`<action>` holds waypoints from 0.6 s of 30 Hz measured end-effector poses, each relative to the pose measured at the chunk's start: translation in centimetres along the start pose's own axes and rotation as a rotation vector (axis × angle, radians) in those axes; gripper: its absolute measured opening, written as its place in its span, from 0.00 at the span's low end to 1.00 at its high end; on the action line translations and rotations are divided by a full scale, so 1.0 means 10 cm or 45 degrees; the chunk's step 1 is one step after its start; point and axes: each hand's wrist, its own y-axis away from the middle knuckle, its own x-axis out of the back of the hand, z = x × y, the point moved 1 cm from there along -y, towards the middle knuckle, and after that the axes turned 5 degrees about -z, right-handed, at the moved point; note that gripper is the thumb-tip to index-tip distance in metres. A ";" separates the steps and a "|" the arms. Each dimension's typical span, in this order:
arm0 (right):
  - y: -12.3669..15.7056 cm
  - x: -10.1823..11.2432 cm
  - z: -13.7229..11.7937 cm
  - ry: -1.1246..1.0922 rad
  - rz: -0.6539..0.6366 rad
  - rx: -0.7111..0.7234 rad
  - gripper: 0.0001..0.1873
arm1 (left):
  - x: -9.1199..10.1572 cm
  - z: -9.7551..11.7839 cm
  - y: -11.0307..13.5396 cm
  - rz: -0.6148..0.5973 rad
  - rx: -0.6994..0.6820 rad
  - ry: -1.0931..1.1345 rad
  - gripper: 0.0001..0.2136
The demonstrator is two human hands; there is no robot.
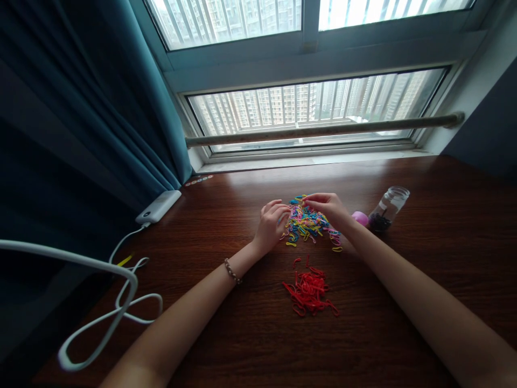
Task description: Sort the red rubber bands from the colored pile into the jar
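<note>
One mixed pile of bands (307,222), too many to count, lies on the worktop (242,334): thin, tangled loops in blue, yellow and pink. At its left edge rests the left hand (273,225), fingers loosely spread and curled. Over its far edge, the right hand (326,207) brings thumb and forefinger together; whether they pinch a band, I cannot tell. One red pile (310,293) sits nearer the person than the mixed pile; one pink object (360,218) and one clear jar (388,209) stand right of it.
</note>
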 end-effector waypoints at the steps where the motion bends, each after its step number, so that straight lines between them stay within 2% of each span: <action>1: 0.01 0.00 -0.06 -0.059 -0.055 -0.054 0.16 | 0.00 0.00 -0.04 0.012 -0.006 0.025 0.08; 6: 0.19 -0.01 -0.33 -0.266 -0.333 -0.228 0.14 | -0.10 -0.05 -0.20 0.049 -0.044 0.095 0.07; 10: 0.43 -0.06 -0.31 -0.387 -0.340 -0.267 0.13 | -0.22 -0.06 -0.18 0.049 -0.068 0.097 0.08; 14: 0.57 -0.05 -0.16 -0.321 -0.192 -0.254 0.13 | -0.26 -0.02 -0.13 -0.031 -0.084 0.010 0.10; 16: 0.56 0.01 -0.09 -0.133 0.002 -0.181 0.13 | -0.26 -0.01 -0.11 -0.124 -0.073 -0.045 0.14; 18: 0.54 0.09 -0.01 0.171 0.233 -0.076 0.11 | -0.27 -0.01 -0.11 -0.219 -0.044 -0.070 0.17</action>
